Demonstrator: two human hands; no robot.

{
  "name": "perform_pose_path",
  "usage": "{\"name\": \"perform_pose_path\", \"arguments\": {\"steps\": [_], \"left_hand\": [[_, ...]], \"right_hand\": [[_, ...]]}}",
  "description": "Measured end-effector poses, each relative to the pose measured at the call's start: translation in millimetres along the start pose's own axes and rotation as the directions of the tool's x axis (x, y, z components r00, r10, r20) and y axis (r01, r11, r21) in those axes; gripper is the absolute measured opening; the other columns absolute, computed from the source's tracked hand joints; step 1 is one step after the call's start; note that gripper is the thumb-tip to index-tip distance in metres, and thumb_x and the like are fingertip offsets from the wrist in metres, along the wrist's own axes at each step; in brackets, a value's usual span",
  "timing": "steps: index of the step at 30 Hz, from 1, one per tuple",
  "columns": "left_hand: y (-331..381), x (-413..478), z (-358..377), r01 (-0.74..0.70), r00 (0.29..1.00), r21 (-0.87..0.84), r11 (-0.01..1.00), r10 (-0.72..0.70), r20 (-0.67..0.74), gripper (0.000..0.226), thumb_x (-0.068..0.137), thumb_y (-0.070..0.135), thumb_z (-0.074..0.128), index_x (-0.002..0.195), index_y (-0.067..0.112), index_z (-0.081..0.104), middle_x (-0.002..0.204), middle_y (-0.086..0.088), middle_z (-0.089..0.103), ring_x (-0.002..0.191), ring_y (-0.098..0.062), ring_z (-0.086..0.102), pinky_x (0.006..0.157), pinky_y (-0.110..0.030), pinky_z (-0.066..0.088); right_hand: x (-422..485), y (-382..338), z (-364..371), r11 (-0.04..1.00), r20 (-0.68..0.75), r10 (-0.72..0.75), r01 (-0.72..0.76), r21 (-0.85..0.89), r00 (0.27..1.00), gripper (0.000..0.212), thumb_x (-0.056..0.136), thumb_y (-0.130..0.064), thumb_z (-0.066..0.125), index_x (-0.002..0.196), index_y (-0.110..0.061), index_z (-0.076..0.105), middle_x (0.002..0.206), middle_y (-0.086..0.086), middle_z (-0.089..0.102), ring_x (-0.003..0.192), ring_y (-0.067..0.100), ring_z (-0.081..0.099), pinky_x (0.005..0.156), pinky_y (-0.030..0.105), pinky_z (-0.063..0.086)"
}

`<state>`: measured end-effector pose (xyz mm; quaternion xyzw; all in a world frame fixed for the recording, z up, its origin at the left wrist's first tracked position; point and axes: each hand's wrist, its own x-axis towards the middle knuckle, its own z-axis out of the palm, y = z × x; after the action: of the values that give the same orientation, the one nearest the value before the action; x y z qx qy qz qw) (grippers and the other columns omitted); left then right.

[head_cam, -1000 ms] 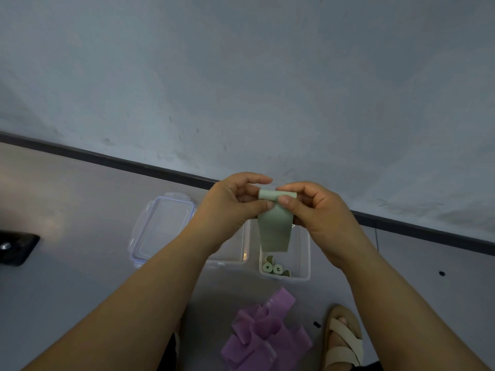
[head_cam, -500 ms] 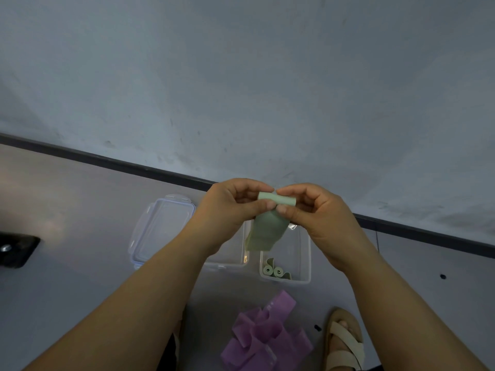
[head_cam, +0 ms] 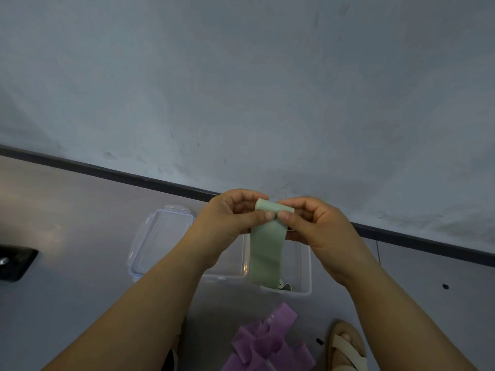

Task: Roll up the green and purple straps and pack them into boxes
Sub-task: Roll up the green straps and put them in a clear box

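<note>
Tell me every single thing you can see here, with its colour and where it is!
right box: one, see-through, on the floor under the hands
left box: one, see-through, touching the right box's left side
lid: one, clear with a bluish rim, on the floor left of the boxes
green strap: one, pale green, top rolled, rest hanging over the right box
rolled straps: mostly hidden, pale green, inside the right box
purple straps: loose pile, purple, floor at the bottom
black object: one, left edge, unclear what
sandal: one, cream, bottom right
left hand: pinches the roll
right hand: pinches the roll
</note>
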<state>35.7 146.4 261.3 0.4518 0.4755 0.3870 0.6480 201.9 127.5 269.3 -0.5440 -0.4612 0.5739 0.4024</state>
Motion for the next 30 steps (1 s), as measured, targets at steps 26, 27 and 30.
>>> {"name": "perform_pose_path", "arguments": {"steps": [26,27,30], "left_hand": [[0.8,-0.6,-19.8,0.357,0.706,0.078,0.931,-0.324,0.63,0.032,0.05,0.032,0.087,0.074,0.015,0.076,0.072,-0.001,0.072,0.065,-0.009,0.069,0.06,-0.019,0.054],[0.4,-0.5,-19.6,0.362,0.708,0.074,0.929,-0.325,0.627,0.033,0.05,0.032,0.087,0.075,0.015,0.076,0.072,-0.002,0.072,0.065,-0.01,0.069,0.06,-0.019,0.054],[0.0,0.0,-18.2,0.353,0.716,0.07,0.933,-0.317,0.622,0.034,0.049,0.035,0.087,0.075,0.016,0.076,0.075,0.0,0.073,0.068,-0.009,0.069,0.062,-0.019,0.054]], "right_hand": [[-21.9,-21.7,-4.7,0.863,0.481,0.032,0.219,-0.456,0.876,0.059,0.058,-0.02,0.085,0.102,-0.047,0.055,0.085,-0.025,0.059,0.073,-0.004,0.054,0.064,0.014,0.048],[-21.8,-20.9,-5.5,0.861,0.468,0.02,0.223,-0.457,0.884,0.058,0.058,-0.021,0.085,0.101,-0.046,0.057,0.085,-0.018,0.06,0.072,-0.002,0.055,0.063,0.015,0.048],[-21.1,-19.9,-7.9,0.86,0.454,-0.027,0.253,-0.444,0.891,0.057,0.057,-0.018,0.086,0.101,-0.044,0.059,0.086,-0.009,0.062,0.072,0.002,0.056,0.063,0.016,0.049]]}}
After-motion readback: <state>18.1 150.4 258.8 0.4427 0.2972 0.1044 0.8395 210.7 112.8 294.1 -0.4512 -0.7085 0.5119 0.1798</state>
